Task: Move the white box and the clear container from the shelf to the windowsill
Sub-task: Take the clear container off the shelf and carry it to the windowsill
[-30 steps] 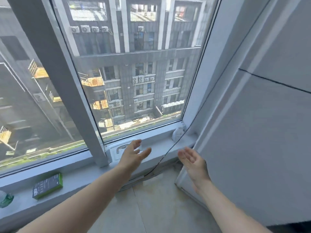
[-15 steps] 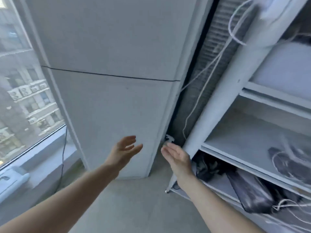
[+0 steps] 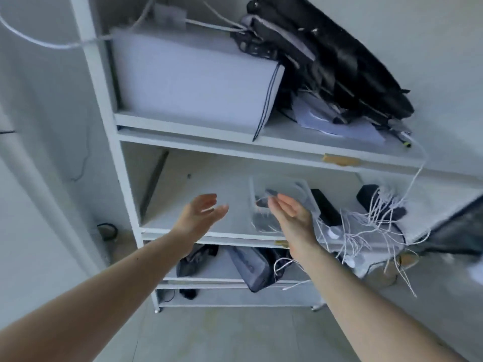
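Reaching forward, left hand and right hand both spread open, palms facing, holding nothing. Clear container on middle tier of white shelf, partly hidden behind right hand, contents blurred. White box on upper tier, top cut off by frame edge.

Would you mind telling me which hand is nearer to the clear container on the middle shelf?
Right. The right hand is open just in front of the clear container, overlapping it in view; the left hand is open further left.
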Demonstrator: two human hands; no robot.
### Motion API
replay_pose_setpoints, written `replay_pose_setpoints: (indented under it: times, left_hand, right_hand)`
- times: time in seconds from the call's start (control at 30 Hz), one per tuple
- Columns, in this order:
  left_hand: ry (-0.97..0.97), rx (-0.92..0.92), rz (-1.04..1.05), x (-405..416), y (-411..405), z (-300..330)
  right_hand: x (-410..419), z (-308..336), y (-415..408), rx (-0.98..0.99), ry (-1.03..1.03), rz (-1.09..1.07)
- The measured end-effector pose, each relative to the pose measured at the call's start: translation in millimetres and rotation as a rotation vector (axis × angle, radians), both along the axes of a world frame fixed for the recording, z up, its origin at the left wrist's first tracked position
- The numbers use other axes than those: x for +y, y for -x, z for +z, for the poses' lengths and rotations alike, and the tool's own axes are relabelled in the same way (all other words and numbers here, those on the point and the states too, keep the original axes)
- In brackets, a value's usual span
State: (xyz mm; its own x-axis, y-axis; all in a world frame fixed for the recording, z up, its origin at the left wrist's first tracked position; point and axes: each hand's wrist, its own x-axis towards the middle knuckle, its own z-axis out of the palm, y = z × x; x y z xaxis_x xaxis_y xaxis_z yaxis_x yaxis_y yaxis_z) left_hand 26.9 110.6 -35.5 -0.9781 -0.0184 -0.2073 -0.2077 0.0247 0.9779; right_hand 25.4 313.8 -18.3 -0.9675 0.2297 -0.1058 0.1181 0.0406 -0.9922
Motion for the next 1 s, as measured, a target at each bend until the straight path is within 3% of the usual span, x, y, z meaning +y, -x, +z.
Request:
replay_pose_setpoints:
  times: [0.33, 0.5, 0.67, 1.0]
  left_hand:
    - [0.151, -0.112, -0.003, 109.2, 111.9, -20.3]
    - [0.245, -0.229, 0.025, 116.6, 138.2, -34.4]
    - [0.204, -0.251, -0.033, 122.1, 140.2, -39.8]
    - [0.180, -0.215, 0.005, 115.0, 124.3, -34.3]
  right_hand:
    - [133.7, -31.2, 98.7, -0.059, -0.235, -0.017]
    - [141.9, -53.4, 126.3, -0.248, -0.259, 0.016]
    - [133.1, -66.8, 132.9, -0.327, -0.200, 0.040]
    - [118.1, -64.6, 117.7, -0.222, -0.171, 0.038]
